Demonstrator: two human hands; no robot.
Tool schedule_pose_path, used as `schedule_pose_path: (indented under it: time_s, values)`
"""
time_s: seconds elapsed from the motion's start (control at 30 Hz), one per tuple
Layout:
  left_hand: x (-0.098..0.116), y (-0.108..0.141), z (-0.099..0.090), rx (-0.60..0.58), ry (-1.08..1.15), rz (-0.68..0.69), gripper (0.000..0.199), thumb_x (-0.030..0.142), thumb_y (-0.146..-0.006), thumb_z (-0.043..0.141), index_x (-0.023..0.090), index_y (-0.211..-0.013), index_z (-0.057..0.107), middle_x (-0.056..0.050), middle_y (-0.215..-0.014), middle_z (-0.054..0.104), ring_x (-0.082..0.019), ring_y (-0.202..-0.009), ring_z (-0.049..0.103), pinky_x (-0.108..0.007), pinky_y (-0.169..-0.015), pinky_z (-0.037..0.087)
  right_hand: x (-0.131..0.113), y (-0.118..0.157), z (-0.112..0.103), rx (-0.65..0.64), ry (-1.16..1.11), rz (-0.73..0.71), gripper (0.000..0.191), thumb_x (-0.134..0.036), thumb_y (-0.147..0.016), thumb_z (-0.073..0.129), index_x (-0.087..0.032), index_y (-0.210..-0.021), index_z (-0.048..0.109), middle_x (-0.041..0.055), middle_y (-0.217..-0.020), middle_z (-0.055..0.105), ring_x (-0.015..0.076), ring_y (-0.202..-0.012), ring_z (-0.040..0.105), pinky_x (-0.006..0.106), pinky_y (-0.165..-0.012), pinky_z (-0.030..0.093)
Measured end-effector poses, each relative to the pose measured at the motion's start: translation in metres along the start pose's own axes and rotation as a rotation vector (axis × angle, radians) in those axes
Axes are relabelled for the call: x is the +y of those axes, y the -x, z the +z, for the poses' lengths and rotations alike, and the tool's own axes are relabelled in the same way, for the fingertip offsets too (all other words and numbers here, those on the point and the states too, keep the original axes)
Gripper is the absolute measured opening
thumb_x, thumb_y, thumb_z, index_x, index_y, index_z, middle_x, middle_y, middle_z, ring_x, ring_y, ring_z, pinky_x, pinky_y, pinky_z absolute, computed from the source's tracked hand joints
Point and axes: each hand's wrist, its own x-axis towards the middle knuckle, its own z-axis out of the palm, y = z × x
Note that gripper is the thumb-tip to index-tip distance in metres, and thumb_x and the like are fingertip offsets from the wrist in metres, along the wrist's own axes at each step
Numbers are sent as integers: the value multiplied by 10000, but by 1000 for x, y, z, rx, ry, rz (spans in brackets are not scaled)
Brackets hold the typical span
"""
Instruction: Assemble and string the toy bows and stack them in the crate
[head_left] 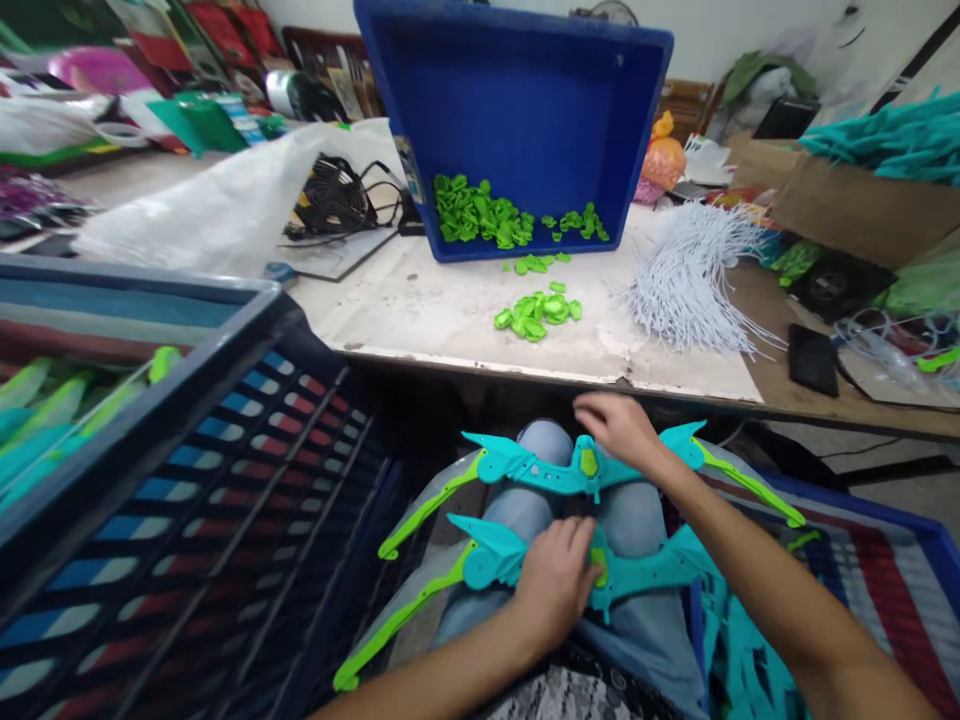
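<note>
Bows [551, 477] lie across the lap [630, 512]. The left hand [556, 578] drapes fingers over the nearer one; the right hand [619, 430] curls fingers above the farther; I cannot tell if either grips.

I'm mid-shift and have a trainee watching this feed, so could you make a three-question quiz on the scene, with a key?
1. Which hand is at the bow nearer the person's body? A) right B) left C) neither
2. True or false: green pieces lie both inside the blue bin and on the table in front of it.
3. Fill in the colour: a bundle of ___ strings lies on the table.

Key: 1. B, the left hand. 2. True. 3. White.
</note>
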Motion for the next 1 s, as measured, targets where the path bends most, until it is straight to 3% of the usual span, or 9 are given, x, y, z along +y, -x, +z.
schedule_pose_path:
  time_s: [0.07, 0.2, 0.3, 0.4, 0.47, 0.6, 0.7, 0.83, 1.0]
  values:
    - [3, 15, 17, 14, -130, 80, 606, 314, -787, 670, 186, -1343, 466, -189, -1433, 433, -353, -1244, 474, -482, -985, 428, -4, -63, 0, 216, 86, -3, 224, -240, -899, 500, -191, -1015, 686, 98, -1056, 678, 257, -1027, 569, 374, -919, 416]
    - [0, 16, 35, -124, -223, 84, 1046, 415, -638, 808, 166, -1481, 240, -269, -1521, 195, -432, -1339, 336, -561, -999, 399, -17, -152, 19, 254, 163, 62, 276, -240, -853, 597, -120, -1096, 654, 152, -1124, 637, 304, -1077, 510, 429, -948, 385]
    - [2, 2, 20, -261, -224, 6, 837, 323, -796, 671, 181, -1490, 225, -249, -1521, 219, -390, -1294, 421, -533, -983, 418, -20, -177, 28, 253, 158, 74, 249, -209, -831, 615, -127, -1061, 662, 154, -1094, 637, 324, -1076, 499, 453, -920, 390]
    - [10, -5, -7, -343, -198, -20, 696, 221, -834, 575, 177, -1467, 288, -218, -1511, 286, -350, -1244, 481, -487, -996, 417, -8, -174, 22, 271, 135, 57, 261, -183, -850, 569, -134, -1096, 640, 139, -1095, 629, 284, -1036, 533, 406, -905, 408]
    - [14, -5, -24, -370, -147, -16, 695, 285, -794, 624, 182, -1428, 359, -195, -1470, 369, -349, -1222, 492, -461, -989, 426, 7, -160, 11, 291, 124, 59, 277, -174, -867, 532, -134, -1129, 612, 123, -1090, 628, 250, -996, 557, 362, -879, 425]
    - [14, -13, -45, -420, -51, -39, 534, 447, -736, 669, 190, -1197, 592, -145, -1214, 573, -322, -1030, 599, -385, -853, 484, 45, -112, -6, 279, 144, -46, 235, -139, -869, 512, -149, -1072, 629, 91, -975, 663, 229, -924, 581, 336, -830, 441]
    - [7, -30, -53, -467, 10, -18, 400, 487, -680, 710, 181, -937, 680, -109, -993, 641, -283, -877, 620, -320, -725, 463, 66, -74, -8, 274, 195, -126, 187, -182, -852, 582, -201, -1013, 677, 81, -1025, 666, 250, -1002, 551, 367, -874, 419]
    - [-2, -51, -57, -503, 131, -5, 274, 444, -682, 707, 185, -681, 618, -20, -658, 577, -185, -626, 530, -276, -545, 335, 77, -47, -5, 342, 226, -154, 215, -192, -879, 524, -228, -990, 704, 86, -1019, 630, 224, -897, 560, 354, -801, 444]
    - [-7, -57, -56, -530, 200, -15, 300, 439, -676, 695, 190, -608, 543, 28, -563, 474, -134, -544, 425, -277, -505, 263, 88, -50, -5, 354, 47, -226, 367, -54, -815, 403, -222, -958, 696, 74, -1048, 633, 205, -1008, 570, 343, -878, 459]
